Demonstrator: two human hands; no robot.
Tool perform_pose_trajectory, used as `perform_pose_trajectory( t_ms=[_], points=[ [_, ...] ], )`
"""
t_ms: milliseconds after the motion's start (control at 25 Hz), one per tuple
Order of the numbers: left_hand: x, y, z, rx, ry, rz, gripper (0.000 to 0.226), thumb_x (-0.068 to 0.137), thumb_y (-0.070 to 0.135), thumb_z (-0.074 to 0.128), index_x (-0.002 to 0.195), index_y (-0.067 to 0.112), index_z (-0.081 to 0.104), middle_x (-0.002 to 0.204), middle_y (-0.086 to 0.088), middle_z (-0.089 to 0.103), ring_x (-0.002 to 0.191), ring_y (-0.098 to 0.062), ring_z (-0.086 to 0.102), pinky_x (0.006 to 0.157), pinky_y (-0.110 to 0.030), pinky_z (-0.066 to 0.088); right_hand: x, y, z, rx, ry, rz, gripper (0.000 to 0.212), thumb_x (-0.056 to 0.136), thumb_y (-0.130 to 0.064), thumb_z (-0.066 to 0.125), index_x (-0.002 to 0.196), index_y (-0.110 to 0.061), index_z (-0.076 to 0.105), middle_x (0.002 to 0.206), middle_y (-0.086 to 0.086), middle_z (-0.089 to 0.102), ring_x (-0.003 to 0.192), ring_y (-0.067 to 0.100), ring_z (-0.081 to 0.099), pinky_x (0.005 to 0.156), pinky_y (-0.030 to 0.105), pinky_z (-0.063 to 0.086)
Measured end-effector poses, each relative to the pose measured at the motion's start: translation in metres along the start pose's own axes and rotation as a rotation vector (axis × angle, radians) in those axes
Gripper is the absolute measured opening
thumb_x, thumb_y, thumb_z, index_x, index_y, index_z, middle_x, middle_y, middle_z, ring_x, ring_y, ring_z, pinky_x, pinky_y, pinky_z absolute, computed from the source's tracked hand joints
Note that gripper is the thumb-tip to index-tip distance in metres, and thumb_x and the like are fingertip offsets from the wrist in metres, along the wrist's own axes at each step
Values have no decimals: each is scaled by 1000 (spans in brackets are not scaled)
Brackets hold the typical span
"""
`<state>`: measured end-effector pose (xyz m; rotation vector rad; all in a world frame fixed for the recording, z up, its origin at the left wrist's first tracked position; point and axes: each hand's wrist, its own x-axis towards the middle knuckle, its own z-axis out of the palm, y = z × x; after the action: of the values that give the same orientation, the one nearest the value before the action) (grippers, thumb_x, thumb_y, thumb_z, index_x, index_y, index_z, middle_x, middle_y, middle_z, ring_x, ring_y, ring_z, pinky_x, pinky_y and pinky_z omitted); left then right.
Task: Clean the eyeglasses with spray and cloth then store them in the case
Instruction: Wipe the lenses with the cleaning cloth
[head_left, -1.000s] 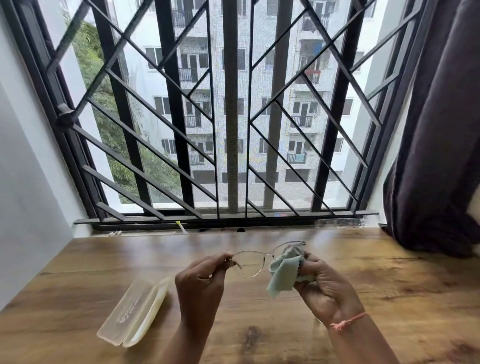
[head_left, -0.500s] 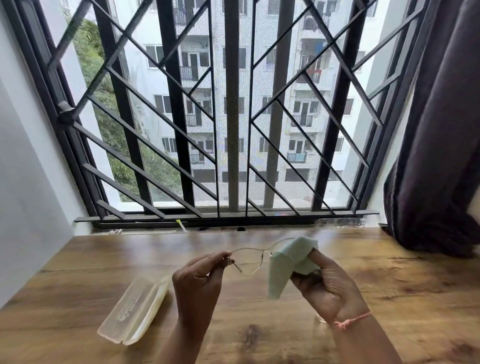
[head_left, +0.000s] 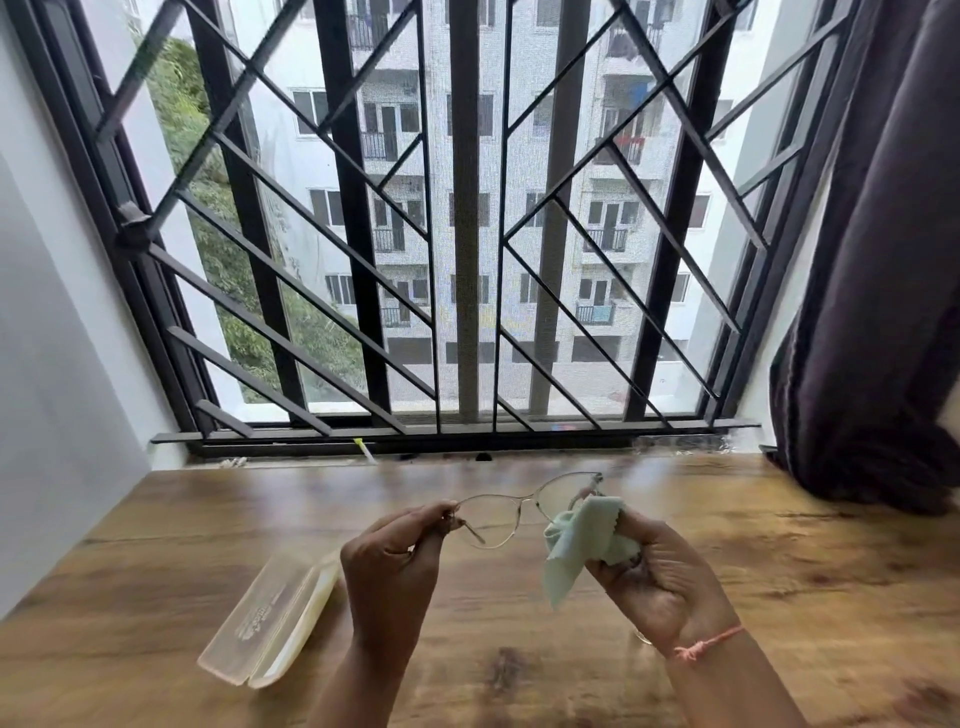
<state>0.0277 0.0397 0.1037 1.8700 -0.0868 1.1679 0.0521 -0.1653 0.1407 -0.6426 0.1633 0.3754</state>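
- Lower left of the frame: a translucent pale-yellow plastic glasses case (head_left: 270, 623) lies on the brown wood-grain surface (head_left: 805, 571) and seems to be open. It sits just beside my left forearm. A careless drop of the elbow could knock it away before the storing step.
- Left of centre: the left hand (head_left: 389, 566) has a narrow grip, its thumb and fingertips pinching the outer left end of the frame, about at the hinge.
- Centre: the thin gold wire-rimmed eyeglasses (head_left: 530, 503) are held in the air above the surface, between the two hands.
  - That one pinch is the main support, so rubbing at the far lens could twist the light frame or lever it out of the pinch and drop it onto the wood.
  - The long axis runs across the frame and rises slightly to the right.
  - I judge that the lens fronts face the window and the temples come back towards me.
- Right of centre: a pale green, zigzag-edged microfibre cloth (head_left: 582, 540) is bunched against the lower outer part of the right lens, with a loose corner hanging down. That corner could snag the temple.
- Right: the right hand (head_left: 660, 577) has its grip closed around the cloth.
- I see no spray bottle.
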Motion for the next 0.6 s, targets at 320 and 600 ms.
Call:
perform_pose_trajectory(
  t_ms=[320, 600],
  points=[
    [-3, 13, 7, -16, -54, 107, 14, 59, 2, 73, 73, 6, 75, 77, 10, 67, 77, 4, 64, 71, -4, 48, 3, 12, 5, -246, 56, -136, 18, 57, -2, 63, 75, -7, 60, 60, 8, 59, 52, 18, 55, 49, 27, 50],
    [-1, 12, 5, 9, -33, 83, 16, 58, 1, 76, 73, 6, 75, 76, 9, 67, 77, 4, 63, 71, -2, 47, 2, 4, 2, -97, 195, -165, 13, 76, -16, 65, 81, -3, 62, 59, 11, 69, 59, 26, 65, 55, 42, 57]
  ],
)
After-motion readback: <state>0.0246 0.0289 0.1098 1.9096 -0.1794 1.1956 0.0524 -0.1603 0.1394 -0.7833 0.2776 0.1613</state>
